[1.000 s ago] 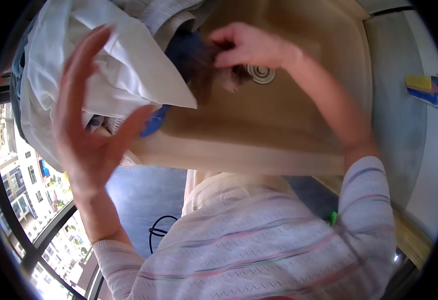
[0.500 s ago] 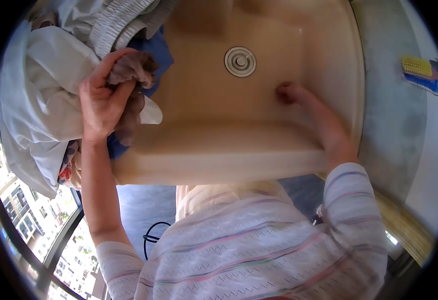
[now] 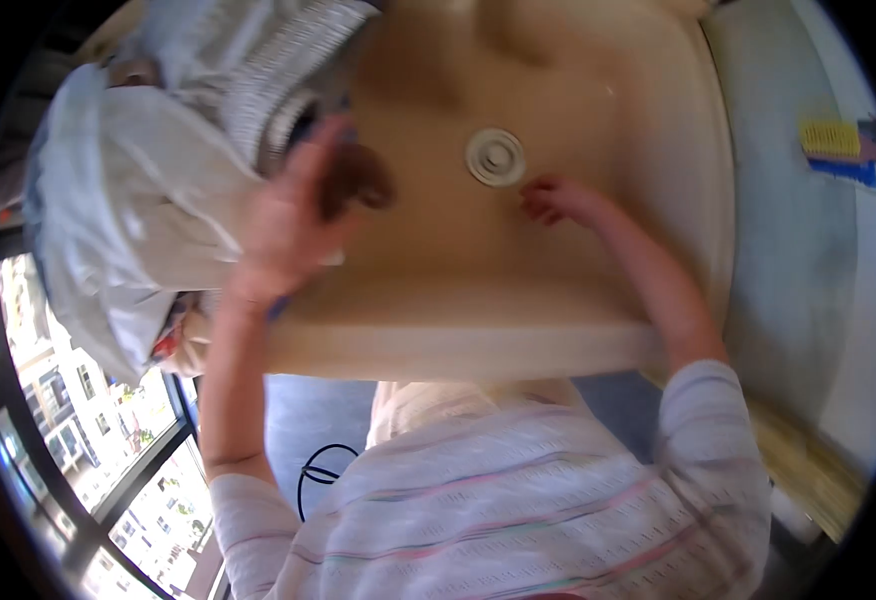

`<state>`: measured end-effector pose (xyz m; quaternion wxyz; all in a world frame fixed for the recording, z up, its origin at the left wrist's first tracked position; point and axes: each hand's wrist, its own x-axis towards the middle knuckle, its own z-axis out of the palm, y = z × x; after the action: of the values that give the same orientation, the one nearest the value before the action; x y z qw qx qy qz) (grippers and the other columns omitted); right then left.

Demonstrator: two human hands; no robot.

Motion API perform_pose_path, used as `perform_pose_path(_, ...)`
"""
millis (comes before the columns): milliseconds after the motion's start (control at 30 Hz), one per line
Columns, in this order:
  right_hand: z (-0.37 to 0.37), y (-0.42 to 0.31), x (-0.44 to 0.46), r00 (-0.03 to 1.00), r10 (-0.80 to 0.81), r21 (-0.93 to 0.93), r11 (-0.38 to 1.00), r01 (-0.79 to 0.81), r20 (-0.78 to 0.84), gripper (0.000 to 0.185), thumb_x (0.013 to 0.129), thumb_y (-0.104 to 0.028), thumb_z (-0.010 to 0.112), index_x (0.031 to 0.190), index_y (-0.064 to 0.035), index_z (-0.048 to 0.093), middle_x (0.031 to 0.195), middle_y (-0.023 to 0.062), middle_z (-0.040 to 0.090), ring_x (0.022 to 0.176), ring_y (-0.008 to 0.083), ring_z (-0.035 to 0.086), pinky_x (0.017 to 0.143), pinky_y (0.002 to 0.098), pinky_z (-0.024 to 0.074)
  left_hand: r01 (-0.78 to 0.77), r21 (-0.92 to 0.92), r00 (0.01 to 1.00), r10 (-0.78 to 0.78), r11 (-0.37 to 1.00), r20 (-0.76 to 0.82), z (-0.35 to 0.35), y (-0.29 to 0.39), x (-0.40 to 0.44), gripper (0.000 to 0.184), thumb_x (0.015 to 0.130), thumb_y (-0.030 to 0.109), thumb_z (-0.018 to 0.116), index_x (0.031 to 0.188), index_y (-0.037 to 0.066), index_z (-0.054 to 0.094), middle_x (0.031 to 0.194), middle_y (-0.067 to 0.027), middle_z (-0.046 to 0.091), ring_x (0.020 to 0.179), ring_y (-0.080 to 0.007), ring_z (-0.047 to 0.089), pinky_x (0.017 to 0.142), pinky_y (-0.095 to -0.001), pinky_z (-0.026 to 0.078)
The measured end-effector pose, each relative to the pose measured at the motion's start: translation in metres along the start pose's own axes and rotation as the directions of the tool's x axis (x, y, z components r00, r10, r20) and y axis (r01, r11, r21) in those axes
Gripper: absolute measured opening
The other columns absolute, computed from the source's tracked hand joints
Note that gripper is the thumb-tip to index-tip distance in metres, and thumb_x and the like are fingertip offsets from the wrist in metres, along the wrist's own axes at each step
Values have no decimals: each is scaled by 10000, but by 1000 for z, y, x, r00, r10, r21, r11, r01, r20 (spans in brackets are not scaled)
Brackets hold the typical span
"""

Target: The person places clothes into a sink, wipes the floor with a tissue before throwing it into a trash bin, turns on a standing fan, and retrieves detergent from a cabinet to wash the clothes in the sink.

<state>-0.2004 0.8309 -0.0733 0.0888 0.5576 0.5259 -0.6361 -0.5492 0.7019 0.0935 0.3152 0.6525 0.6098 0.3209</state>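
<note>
Brown cloth (image 3: 360,182) sits bunched up in the left hand (image 3: 293,215), over the left side of the sink (image 3: 438,240). Its loose end points right; blur hides which way its long side runs. The hand is closed around it, thumb on the near side and fingers on the far side. White cloth (image 3: 148,190) lies in a big heap just left. The right hand (image 3: 558,200) is partly open, with bent fingers, just near and right of the round drain (image 3: 496,157).

Clothes (image 3: 148,190) left of the drain (image 3: 496,157), brushes (image 3: 840,152) right, beyond the basin (image 3: 458,345)
</note>
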Motion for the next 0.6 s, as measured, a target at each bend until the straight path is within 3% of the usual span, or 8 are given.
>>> perform_pose_path(33, -1, -9, -3, 998, -50, 26, 998, 50, -23, 316, 854, -291, 540, 1088, -78, 549, 922, 56, 630, 797, 141, 627, 632, 281, 497, -243, 159, 965, 222, 957, 139, -6, 26, 2, 781, 624, -33, 630, 1336, 60, 321, 1217, -155, 472, 1128, -279, 467, 948, -340, 377)
perform_pose_path(133, -13, -41, -20, 979, -191, -2, 982, 191, -65, 329, 848, -287, 551, 1104, -80, 538, 943, 47, 623, 792, 134, 617, 617, 277, 487, -247, 191, 969, 238, 950, 69, -22, 63, -7, 810, 566, 13, 720, 1301, 54, 381, 1291, -157, 418, 1200, -313, 404, 1000, -356, 339)
perform_pose_path(200, -17, -63, -26, 953, -276, 72, 956, 286, -121, 349, 834, -302, 582, 1103, -85, 538, 930, 42, 623, 754, 127, 609, 596, 269, 478, -227, 289, 935, 291, 930, -203, -56, 60, -21, 788, 572, 40, 744, 1286, 69, 410, 1317, -140, 404, 1217, -298, 393, 999, -380, 342)
perform_pose_path(333, 15, -139, -45, 853, -502, 186, 833, 521, -140, 471, 807, -316, 635, 1178, -76, 470, 989, 50, 607, 815, 116, 591, 621, 251, 464, 352, 672, 707, 285, 652, -647, -147, 21, -49, 835, 609, 239, 770, 1318, 88, 356, 1275, -163, 444, 1174, -329, 419, 974, -395, 363)
perform_pose_path(400, 58, -196, -61, 729, -655, 194, 702, 685, -200, 536, 795, -313, 656, 1212, -62, 431, 1017, 57, 596, 850, 112, 576, 637, 249, 463, 610, 472, 615, -5, 637, -788, -174, -26, -60, 946, 572, 382, 785, 1332, 59, 324, 1273, -213, 427, 1181, -345, 409, 974, -411, 357)
perform_pose_path(467, 94, -242, -52, 562, -757, 39, 585, 810, -332, 603, 786, -284, 672, 1261, -59, 377, 1070, 79, 566, 912, 130, 548, 690, 275, 468, 608, 337, 608, -148, 719, -780, -183, -63, -63, 1008, 537, 398, 792, 1330, 5, 308, 1225, -272, 458, 1114, -340, 485, 934, -380, 393)
perform_pose_path(533, 122, -281, -50, 633, -759, 381, 546, 746, -153, 597, 762, -239, 693, 1239, -27, 403, 1075, 87, 557, 914, 159, 546, 757, 294, 458, 654, 204, 552, -274, 729, -787, -175, -45, -58, 835, 553, 328, 763, 1250, 4, 437, 1079, -236, 578, 970, -324, 582, 848, -360, 448)
perform_pose_path(600, 156, -288, -11, 560, -823, 535, 431, 726, -96, 496, 750, -180, 682, 1160, 2, 469, 1043, 70, 565, 893, 158, 546, 756, 292, 454, 487, 82, 627, -282, 870, -726, -166, -36, -58, 643, 561, 272, 731, 1119, 4, 555, 921, -185, 646, 854, -300, 627, 770, -355, 475)
